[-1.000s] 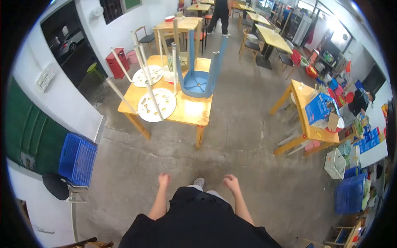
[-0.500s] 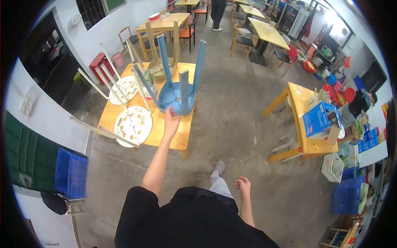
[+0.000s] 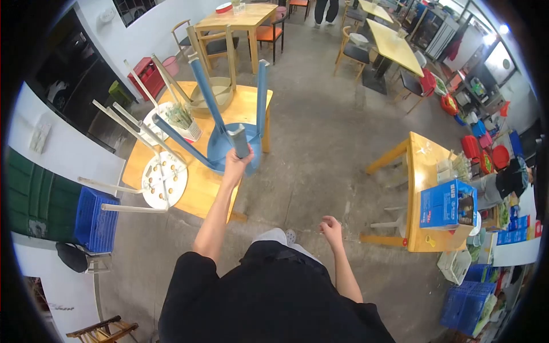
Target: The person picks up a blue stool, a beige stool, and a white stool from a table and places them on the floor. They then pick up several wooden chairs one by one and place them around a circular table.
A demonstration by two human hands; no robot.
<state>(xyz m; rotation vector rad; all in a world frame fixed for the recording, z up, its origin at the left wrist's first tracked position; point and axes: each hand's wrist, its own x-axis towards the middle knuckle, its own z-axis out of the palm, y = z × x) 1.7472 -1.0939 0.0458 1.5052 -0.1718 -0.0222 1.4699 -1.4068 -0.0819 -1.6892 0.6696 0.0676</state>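
My left hand (image 3: 235, 163) is closed around one upturned leg of a blue plastic stool (image 3: 220, 146), near the leg's end. The stool lies upside down at the right edge of a wooden table (image 3: 203, 197). My right hand (image 3: 330, 228) hangs over the floor at my right with its fingers curled and nothing visible in them. Left of the blue stool, a white stool with round holes (image 3: 164, 182) is also upside down, its legs sticking out. Behind stand an upturned beige stool (image 3: 213, 96) and a white holder with green-tipped sticks (image 3: 186, 127).
At right, another wooden table (image 3: 420, 188) carries a blue box (image 3: 447, 204). Blue crates (image 3: 96, 220) stand by the left wall. Farther back are a dining table (image 3: 243, 18), chairs and a standing person's legs (image 3: 326, 11). Another person (image 3: 509, 180) is at the right.
My left hand has gone from beside the blue stool's seat to gripping one of its legs. The view has shifted, with the tables appearing nearer. My right hand's fingers look more curled.
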